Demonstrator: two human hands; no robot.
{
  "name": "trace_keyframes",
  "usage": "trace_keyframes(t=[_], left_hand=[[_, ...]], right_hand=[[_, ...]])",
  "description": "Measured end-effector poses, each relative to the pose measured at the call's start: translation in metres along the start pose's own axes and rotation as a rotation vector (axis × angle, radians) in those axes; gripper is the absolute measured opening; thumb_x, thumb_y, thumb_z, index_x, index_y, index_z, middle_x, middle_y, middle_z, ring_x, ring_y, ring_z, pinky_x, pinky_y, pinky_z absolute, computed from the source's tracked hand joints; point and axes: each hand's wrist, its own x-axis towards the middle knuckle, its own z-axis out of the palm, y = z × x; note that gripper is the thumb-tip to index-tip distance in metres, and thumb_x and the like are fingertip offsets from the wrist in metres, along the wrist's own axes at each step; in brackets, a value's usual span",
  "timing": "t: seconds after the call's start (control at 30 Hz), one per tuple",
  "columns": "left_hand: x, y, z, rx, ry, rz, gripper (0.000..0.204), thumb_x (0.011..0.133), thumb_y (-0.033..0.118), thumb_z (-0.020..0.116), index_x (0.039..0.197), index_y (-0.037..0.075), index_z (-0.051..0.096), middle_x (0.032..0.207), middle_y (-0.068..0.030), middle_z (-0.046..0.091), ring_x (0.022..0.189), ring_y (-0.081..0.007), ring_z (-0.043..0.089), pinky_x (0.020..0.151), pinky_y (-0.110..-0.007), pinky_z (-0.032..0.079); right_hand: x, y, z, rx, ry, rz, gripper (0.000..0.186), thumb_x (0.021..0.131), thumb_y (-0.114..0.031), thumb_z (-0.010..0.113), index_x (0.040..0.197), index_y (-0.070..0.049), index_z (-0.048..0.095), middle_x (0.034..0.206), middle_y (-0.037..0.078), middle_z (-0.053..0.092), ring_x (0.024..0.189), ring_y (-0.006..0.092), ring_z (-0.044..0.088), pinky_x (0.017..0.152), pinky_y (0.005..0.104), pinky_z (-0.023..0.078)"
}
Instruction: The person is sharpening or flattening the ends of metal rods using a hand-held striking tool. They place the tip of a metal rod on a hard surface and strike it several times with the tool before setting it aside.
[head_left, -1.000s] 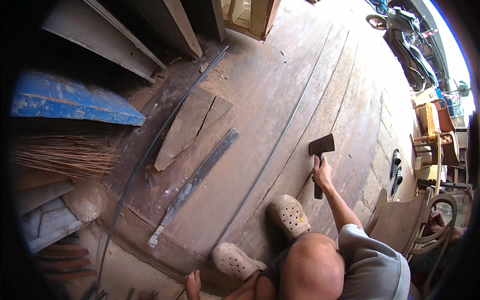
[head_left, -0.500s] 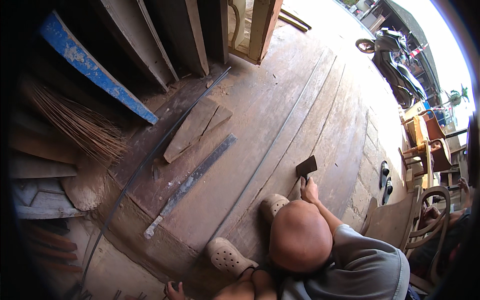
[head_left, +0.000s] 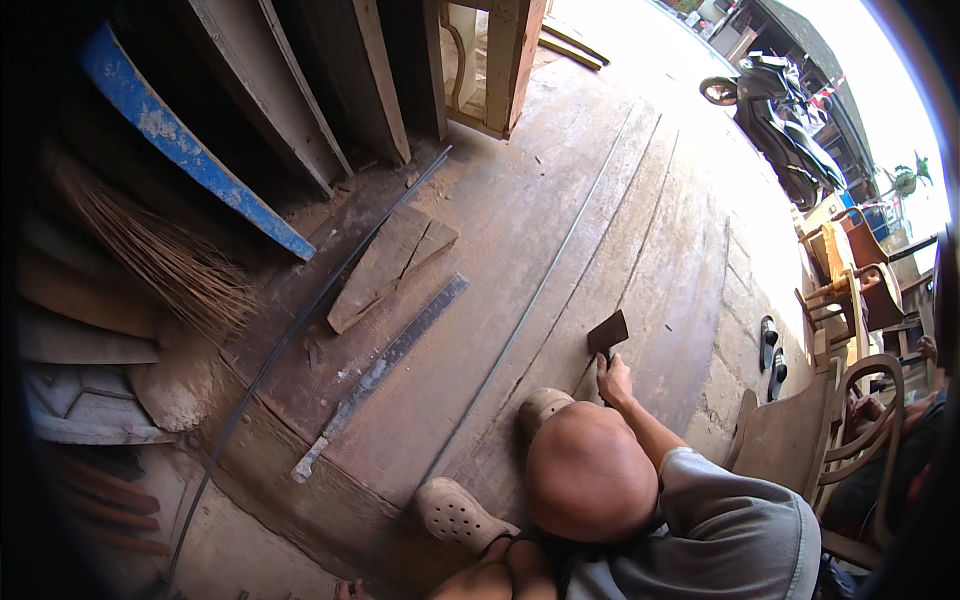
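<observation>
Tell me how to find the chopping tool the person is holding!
Look at the big worn wooden boards, then at the crouching person's bald head near the bottom. Just above it, a hand grips a short hatchet, the only thing there with a flat, dark, square metal blade.

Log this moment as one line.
crouching person's hand grips hatchet | blade down at plank floor | metal ruler lies to its left | wearer's own hands unseen

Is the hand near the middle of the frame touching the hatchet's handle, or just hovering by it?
Touching. The head view shows the hand wrapped around the handle of the hatchet, whose blade rests on the wooden boards. Whose hand cannot be told.
</observation>
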Motion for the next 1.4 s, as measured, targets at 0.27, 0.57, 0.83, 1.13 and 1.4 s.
trace_keyframes(t=[0.27, 0.57, 0.83, 1.13, 1.4], left_hand=[[0.007, 0.113, 0.046, 0.19, -0.03, 0.173, 0.036, 0.092, 0.037, 0.062, 0.096, 0.003, 0.071, 0.088, -0.0234, 0.068, 0.081, -0.0424, 0.062, 0.076, -0.048, 0.049], [0.029, 0.095, 0.088, 0.325, -0.077, -0.023, 0.036, 0.085, 0.031, 0.07, 0.096, -0.002, 0.062, 0.093, -0.0219, 0.063, 0.091, -0.0406, 0.057, 0.088, -0.046, 0.042], [0.024, 0.094, 0.096, 0.269, 0.019, 0.219, 0.033, 0.088, 0.029, 0.067, 0.085, -0.003, 0.062, 0.078, -0.0191, 0.062, 0.078, -0.0388, 0.057, 0.078, -0.046, 0.043], [0.017, 0.129, 0.041, 0.167, -0.218, -0.09, 0.043, 0.095, 0.04, 0.055, 0.112, 0.001, 0.065, 0.105, -0.0256, 0.066, 0.096, -0.0434, 0.061, 0.085, -0.047, 0.047], [0.013, 0.138, 0.045, 0.169, -0.209, 0.028, 0.037, 0.094, 0.036, 0.058, 0.105, 0.002, 0.068, 0.099, -0.0269, 0.066, 0.089, -0.0443, 0.059, 0.08, -0.045, 0.047]], right_hand=[[0.002, 0.008, 0.006, -0.024, 0.049, -0.073, 0.045, 0.098, -0.04, 0.051, 0.095, 0.005, 0.053, 0.082, 0.034, 0.063, 0.08, 0.0515, 0.063, 0.073, 0.0558, 0.048], [-0.001, 0.008, 0.014, -0.051, 0.095, -0.122, 0.045, 0.098, -0.04, 0.051, 0.096, 0.005, 0.053, 0.08, 0.033, 0.064, 0.076, 0.05, 0.064, 0.067, 0.0542, 0.05], [0.005, 0.015, 0.011, -0.044, 0.084, -0.094, 0.045, 0.098, -0.04, 0.051, 0.096, 0.004, 0.053, 0.075, 0.031, 0.064, 0.068, 0.0458, 0.066, 0.062, 0.052, 0.051], [-0.003, 0.002, 0.002, -0.059, 0.03, -0.056, 0.044, 0.097, -0.041, 0.051, 0.099, 0.003, 0.052, 0.088, 0.036, 0.063, 0.09, 0.0533, 0.061, 0.077, 0.0557, 0.048], [-0.001, 0.003, 0.002, -0.086, 0.026, -0.044, 0.044, 0.097, -0.041, 0.051, 0.101, 0.003, 0.052, 0.088, 0.036, 0.063, 0.089, 0.0534, 0.061, 0.075, 0.0562, 0.049]])
